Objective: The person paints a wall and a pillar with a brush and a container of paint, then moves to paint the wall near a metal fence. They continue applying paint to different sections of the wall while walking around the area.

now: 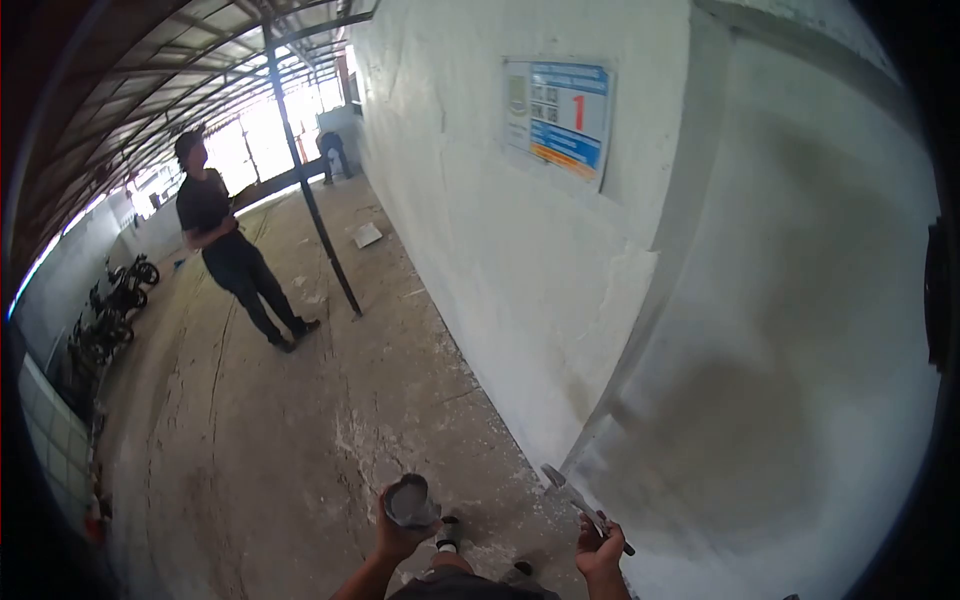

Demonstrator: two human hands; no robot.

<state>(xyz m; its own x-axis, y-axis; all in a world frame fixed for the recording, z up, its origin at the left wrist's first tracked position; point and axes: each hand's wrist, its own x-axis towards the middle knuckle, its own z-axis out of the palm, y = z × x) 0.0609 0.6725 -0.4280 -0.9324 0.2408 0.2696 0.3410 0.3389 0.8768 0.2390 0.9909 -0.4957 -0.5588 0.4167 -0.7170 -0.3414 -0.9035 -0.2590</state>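
Observation:
My left hand (pixel 397 540) is wrapped round a small open container (pixel 412 502) with grey stuff inside, held in front of my body above the floor. Closed on a paintbrush (pixel 575 492), my right hand (pixel 599 550) is at the lower right. The brush's pale head points up and left, close to the foot of the white wall corner in this view; whether it touches cannot be told. Beside that hand is a white wall surface (pixel 700 500) with large grey, darker patches.
A person (pixel 225 240) in dark clothes stands at the left, near a thin metal post (pixel 312 200). Another person (pixel 331 155) bends over farther back. Motorcycles (pixel 115 300) line the left wall. A printed sign (pixel 557 120) hangs on the white wall; a pale sheet (pixel 367 235) lies on the concrete floor.

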